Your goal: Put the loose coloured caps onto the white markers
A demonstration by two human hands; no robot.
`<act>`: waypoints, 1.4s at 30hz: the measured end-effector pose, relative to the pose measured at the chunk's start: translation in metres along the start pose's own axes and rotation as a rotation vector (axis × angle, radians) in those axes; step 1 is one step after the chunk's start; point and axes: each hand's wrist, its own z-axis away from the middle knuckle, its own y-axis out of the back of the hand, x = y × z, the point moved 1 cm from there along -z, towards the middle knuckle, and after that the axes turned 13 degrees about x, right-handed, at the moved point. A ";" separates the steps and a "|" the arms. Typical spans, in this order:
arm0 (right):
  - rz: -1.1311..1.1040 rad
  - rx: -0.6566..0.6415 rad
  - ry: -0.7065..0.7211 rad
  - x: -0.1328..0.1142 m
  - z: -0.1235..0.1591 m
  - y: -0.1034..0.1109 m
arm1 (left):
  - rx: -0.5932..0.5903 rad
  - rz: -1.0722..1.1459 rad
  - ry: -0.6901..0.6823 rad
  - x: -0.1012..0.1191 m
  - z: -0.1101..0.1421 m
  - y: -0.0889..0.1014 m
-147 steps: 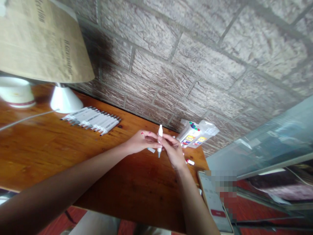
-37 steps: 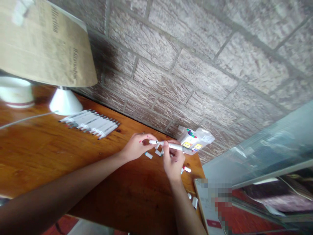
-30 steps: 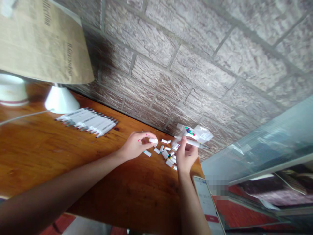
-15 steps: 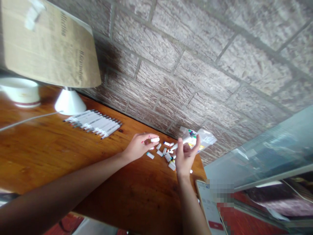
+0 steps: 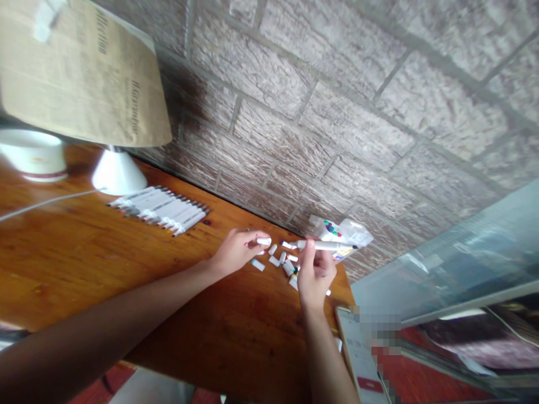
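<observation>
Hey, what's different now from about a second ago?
The right hand moved right with its marker, widening the gap to the white cap. The left hand still pinches that cap. The row of markers beside the lamp stayed put.

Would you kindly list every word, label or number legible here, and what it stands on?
"ollection", blurred, start uncertain: lampshade.
"H.Gra...", likely, remainder blurred: lampshade, lower right.
Coloured label on the plastic case: too blurred to read.
Phone screen: too blurred.
Row of markers, and the marker in the right hand: any print too small.
</observation>
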 end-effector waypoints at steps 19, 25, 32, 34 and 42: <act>0.182 -0.260 0.343 -0.001 0.014 -0.006 | -0.013 -0.115 -0.148 0.019 0.001 0.007; 0.325 -0.149 0.486 -0.006 0.001 0.000 | 0.012 -0.074 -0.105 0.014 0.000 0.005; 0.303 -0.052 0.374 -0.003 -0.005 0.006 | 0.051 -0.023 -0.028 0.012 0.001 0.005; 0.243 -0.081 0.372 -0.006 0.002 0.003 | 0.018 -0.032 -0.019 0.013 0.002 0.006; 0.177 -0.176 0.374 -0.003 0.017 -0.001 | -0.001 -0.098 -0.070 0.016 0.001 0.007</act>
